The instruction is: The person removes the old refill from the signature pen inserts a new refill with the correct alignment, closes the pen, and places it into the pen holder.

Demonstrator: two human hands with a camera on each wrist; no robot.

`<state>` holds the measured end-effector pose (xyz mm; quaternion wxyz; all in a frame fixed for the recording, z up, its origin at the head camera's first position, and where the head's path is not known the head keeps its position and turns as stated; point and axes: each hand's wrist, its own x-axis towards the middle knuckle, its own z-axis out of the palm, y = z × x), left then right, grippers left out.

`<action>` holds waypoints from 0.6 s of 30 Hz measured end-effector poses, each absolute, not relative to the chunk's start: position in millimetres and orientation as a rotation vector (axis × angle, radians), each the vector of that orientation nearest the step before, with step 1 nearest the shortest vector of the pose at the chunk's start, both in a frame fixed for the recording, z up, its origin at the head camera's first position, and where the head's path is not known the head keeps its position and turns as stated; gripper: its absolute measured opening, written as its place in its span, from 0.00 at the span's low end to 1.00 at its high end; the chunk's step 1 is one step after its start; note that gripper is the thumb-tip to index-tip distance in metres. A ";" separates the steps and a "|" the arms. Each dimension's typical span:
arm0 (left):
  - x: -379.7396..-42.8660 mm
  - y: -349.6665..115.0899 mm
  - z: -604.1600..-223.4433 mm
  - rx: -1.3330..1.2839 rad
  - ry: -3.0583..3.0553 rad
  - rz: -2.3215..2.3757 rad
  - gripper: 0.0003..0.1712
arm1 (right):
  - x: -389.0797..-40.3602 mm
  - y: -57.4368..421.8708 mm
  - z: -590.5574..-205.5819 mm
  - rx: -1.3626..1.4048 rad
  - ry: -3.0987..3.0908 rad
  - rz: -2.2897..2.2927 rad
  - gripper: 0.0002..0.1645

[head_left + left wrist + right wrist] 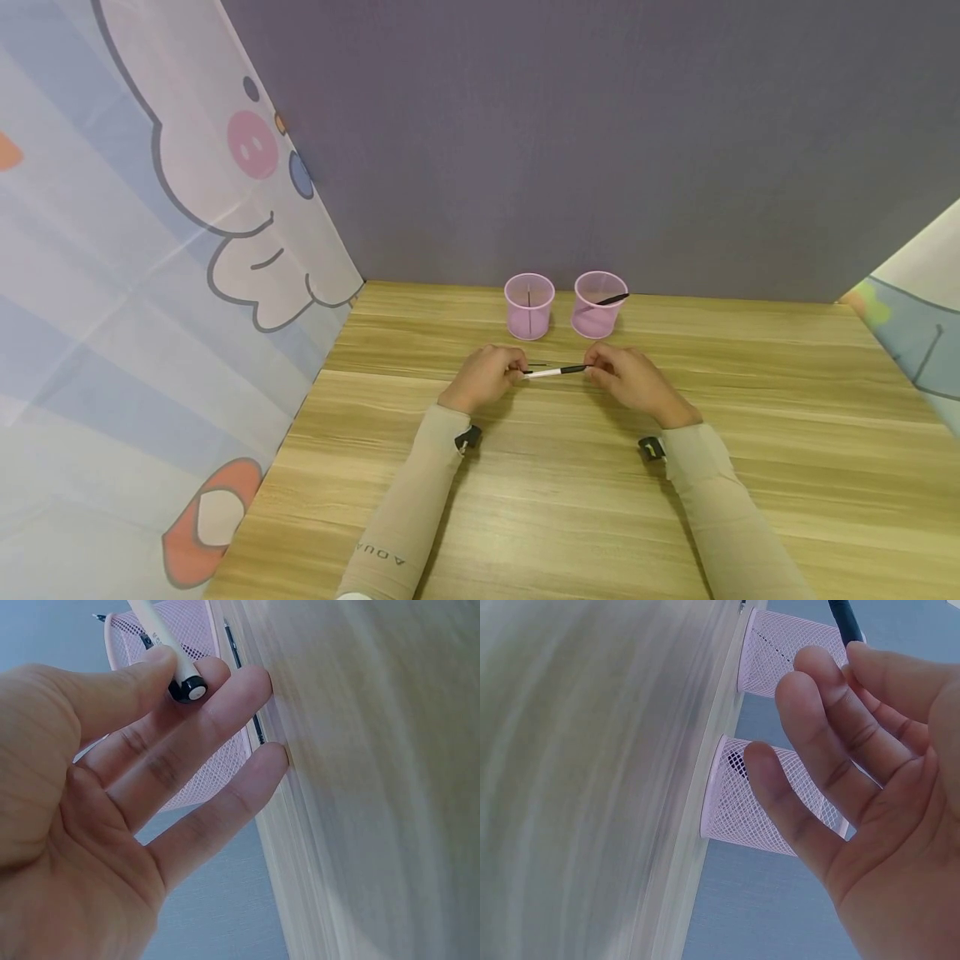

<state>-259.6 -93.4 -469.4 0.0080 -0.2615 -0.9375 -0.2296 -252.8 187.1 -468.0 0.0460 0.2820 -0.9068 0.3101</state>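
Observation:
A pen with a white barrel [543,373] and a black end section spans the gap between both hands, just above the table. My left hand [489,377] pinches its white end between thumb and index finger; in the left wrist view this end of the pen [187,686] has a black collar. My right hand [628,377] pinches the black end [843,619] with thumb and index finger. The other fingers of both hands stay loosely extended. Behind the pen, a thin dark pen refill [231,641] lies on the table, partly covered by the left fingers.
Two pink mesh cups stand at the table's back edge against a grey panel [570,150]. The left cup [529,321] holds a thin dark stick; out of the right cup [596,321] leans a black pen-like piece [613,299]. A printed curtain [150,275] borders the wooden table's left side.

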 end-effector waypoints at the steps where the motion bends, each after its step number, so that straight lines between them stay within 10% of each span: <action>1: -259.8 -93.5 -469.4 -0.819 -2.929 -0.718 0.02 | -252.7 187.0 -467.7 0.859 -2.772 0.947 0.03; 18: -259.2 -93.3 -469.1 -0.819 -2.929 -0.735 0.02 | -252.2 187.8 -467.3 0.865 -2.790 0.956 0.03</action>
